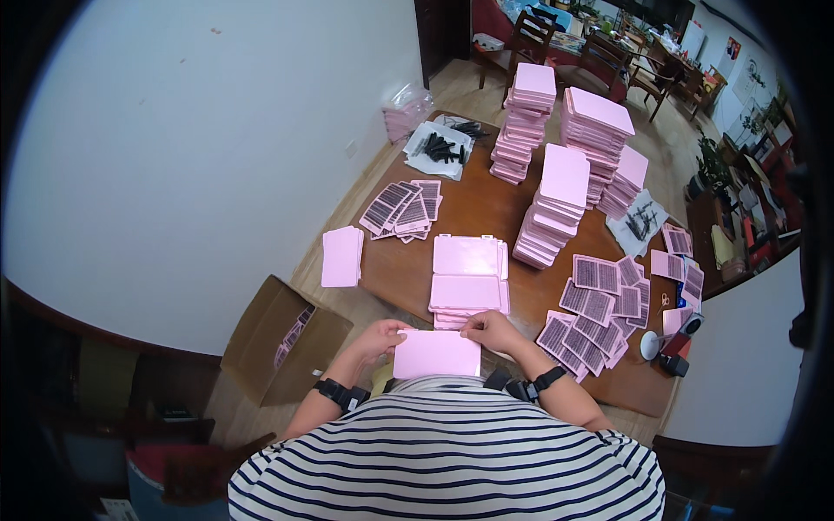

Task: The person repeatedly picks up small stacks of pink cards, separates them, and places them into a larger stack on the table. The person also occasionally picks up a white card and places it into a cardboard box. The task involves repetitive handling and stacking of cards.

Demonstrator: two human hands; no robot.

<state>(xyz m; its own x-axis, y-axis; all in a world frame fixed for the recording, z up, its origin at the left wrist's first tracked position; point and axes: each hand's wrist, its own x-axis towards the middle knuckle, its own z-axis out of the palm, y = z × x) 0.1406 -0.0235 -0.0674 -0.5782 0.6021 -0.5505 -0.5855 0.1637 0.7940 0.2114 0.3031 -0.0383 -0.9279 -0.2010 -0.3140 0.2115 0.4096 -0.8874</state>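
My left hand (380, 340) pinches the upper left corner of a pink rectangular sheet or case lid (436, 355), close to my striped shirt. On its upper right corner, the fingers of my right hand (493, 331) are closed. Just beyond lies a stack of flat pink plastic cases (466, 291), the top one opened flat with its inside bare. Printed pink cards with dark rows (596, 273) are spread to the right, and more such cards (394, 203) lie in a loose pile at the left. A neat pile of plain pink sheets (341, 257) sits at the table's left edge.
Tall stacks of pink cases (564, 172) rise at the wooden table's (472, 202) far side. Black pieces lie on white sheets (427, 168) at the far left and on another (619, 228) at right. A cardboard box (260, 332) stands left; a small phone stand (649, 345) and scissors (664, 301) are right.
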